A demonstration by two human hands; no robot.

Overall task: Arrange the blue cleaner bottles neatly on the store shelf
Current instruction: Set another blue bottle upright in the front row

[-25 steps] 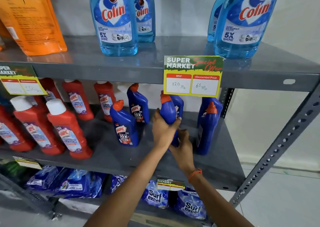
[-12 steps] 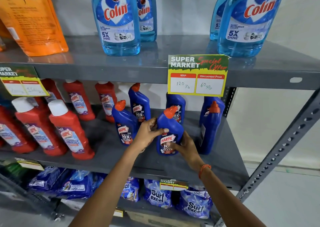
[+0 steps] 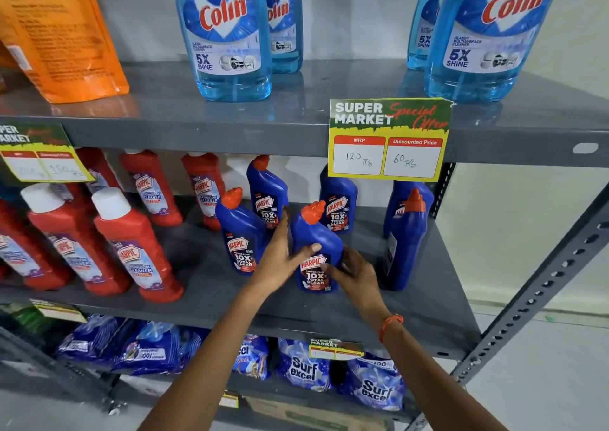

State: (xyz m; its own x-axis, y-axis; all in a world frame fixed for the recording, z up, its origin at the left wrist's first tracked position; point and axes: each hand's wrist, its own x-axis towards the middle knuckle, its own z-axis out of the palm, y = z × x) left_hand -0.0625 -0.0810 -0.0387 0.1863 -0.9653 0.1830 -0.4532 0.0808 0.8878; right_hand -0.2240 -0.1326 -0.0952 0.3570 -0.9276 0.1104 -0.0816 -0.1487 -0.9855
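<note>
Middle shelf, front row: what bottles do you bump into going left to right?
Two white-capped red bottles, then → blue bottle → left hand → blue bottle being held → right hand → sideways-turned blue bottle.

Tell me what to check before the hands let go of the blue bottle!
1. Dark blue plastic Harpic bottle with orange cap stands on the grey metal middle shelf: ok.
2. Its label faces front: ok.
3. Left hand and right hand on it: ok, both touch its sides.
4. Lined up with the front-left blue Harpic bottle: cannot tell.
5. Front-right blue bottle shows its label: not ok, it is turned sideways.
</note>
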